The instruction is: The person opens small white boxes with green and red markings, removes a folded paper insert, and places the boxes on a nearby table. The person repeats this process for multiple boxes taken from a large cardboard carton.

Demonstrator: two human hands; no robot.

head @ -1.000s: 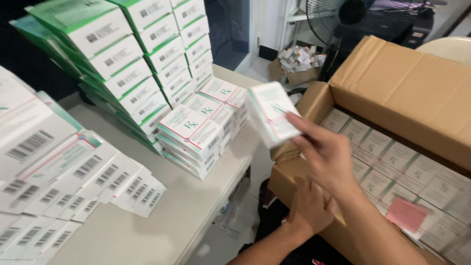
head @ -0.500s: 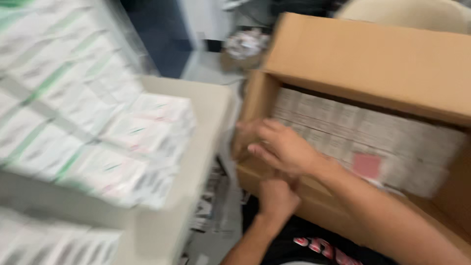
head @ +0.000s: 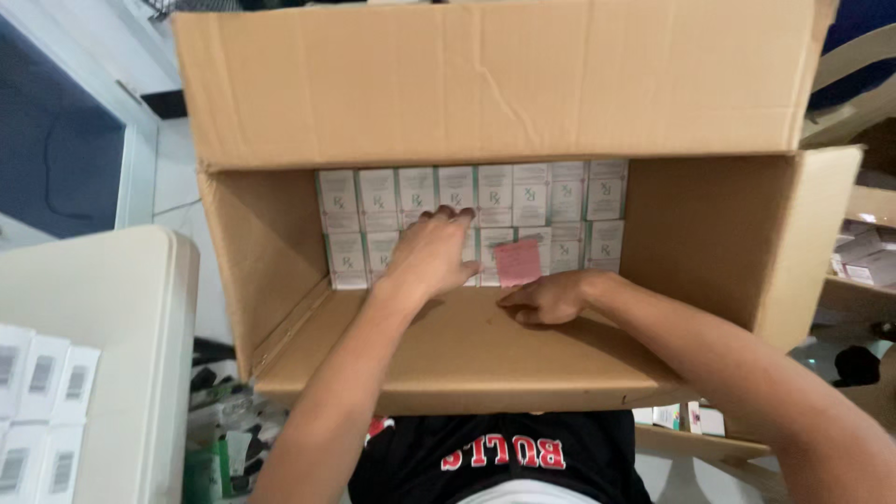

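Note:
A big brown cardboard box [head: 485,84] lies open on my lap, its mouth facing me. Rows of small white-and-green cartons [head: 532,196] fill its bottom, and a pink slip [head: 517,262] lies on them. My left hand [head: 431,254] is inside the box, palm down, fingers spread over the cartons left of the slip. My right hand [head: 549,299] rests on the box's near inner wall just below the slip, fingers pointing left, holding nothing.
A white table [head: 103,289] stands at my left with white barcode-printed cartons [head: 37,392] at its near edge. Packets and clutter [head: 219,420] lie on the floor between table and box. A shelf with more cartons [head: 863,261] is at the right.
The view swung from the table stacks to the cardboard box. The carton my right hand held a second ago is gone from it. Both hands now reach into the box.

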